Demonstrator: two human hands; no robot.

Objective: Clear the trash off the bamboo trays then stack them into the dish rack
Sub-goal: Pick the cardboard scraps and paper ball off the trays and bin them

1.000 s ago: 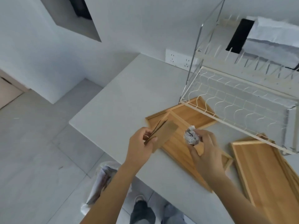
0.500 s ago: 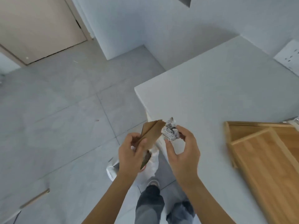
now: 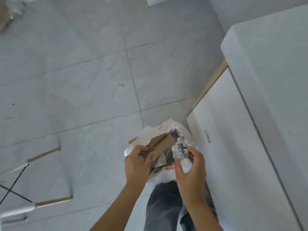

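My left hand (image 3: 137, 164) grips a folded piece of brown cardboard (image 3: 160, 144), held over the mouth of a white plastic trash bag (image 3: 166, 130) on the floor. My right hand (image 3: 190, 165) pinches a crumpled ball of printed paper (image 3: 179, 148) just right of the cardboard, also above the bag. Other scraps lie inside the bag. The bamboo trays and the dish rack are out of view.
The white counter (image 3: 270, 67) and its cabinet front (image 3: 236, 147) fill the right side, close to the bag. Grey floor tiles (image 3: 83, 80) spread to the left. Wooden chair legs (image 3: 43, 154) stand at the lower left. My legs in jeans (image 3: 163, 205) are below the bag.
My view swung down from the counter to the floor. Both hands carried the cardboard and the paper ball off the tray and over the trash bag.
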